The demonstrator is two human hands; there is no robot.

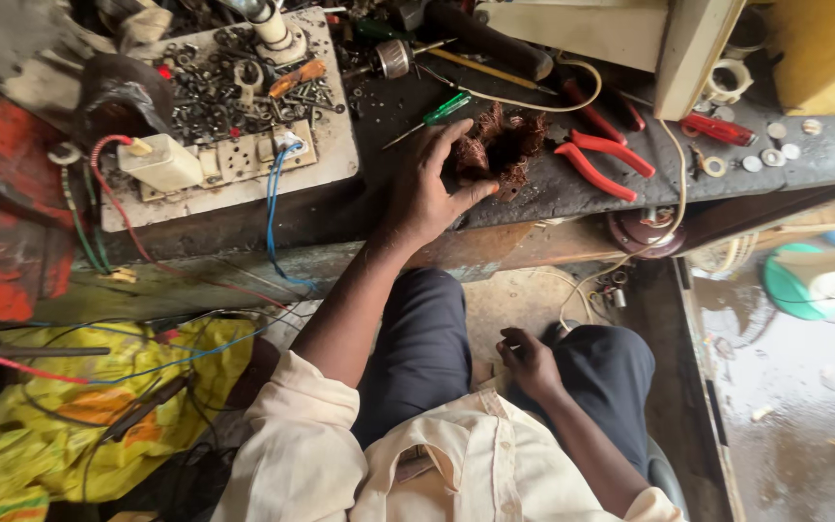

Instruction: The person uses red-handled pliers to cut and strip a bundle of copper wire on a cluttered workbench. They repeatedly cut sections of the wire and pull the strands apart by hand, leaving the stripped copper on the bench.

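Red pliers, green screwdriver

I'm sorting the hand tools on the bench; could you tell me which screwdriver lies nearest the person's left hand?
The green-handled screwdriver, just beyond the left hand; the yellow-handled one lies farther back.

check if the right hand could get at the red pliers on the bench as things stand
Probably yes. The right hand rests empty on the lap, and the red pliers lie uncovered on the bench just right of the copper winding that the left hand touches; nothing blocks a reach up.
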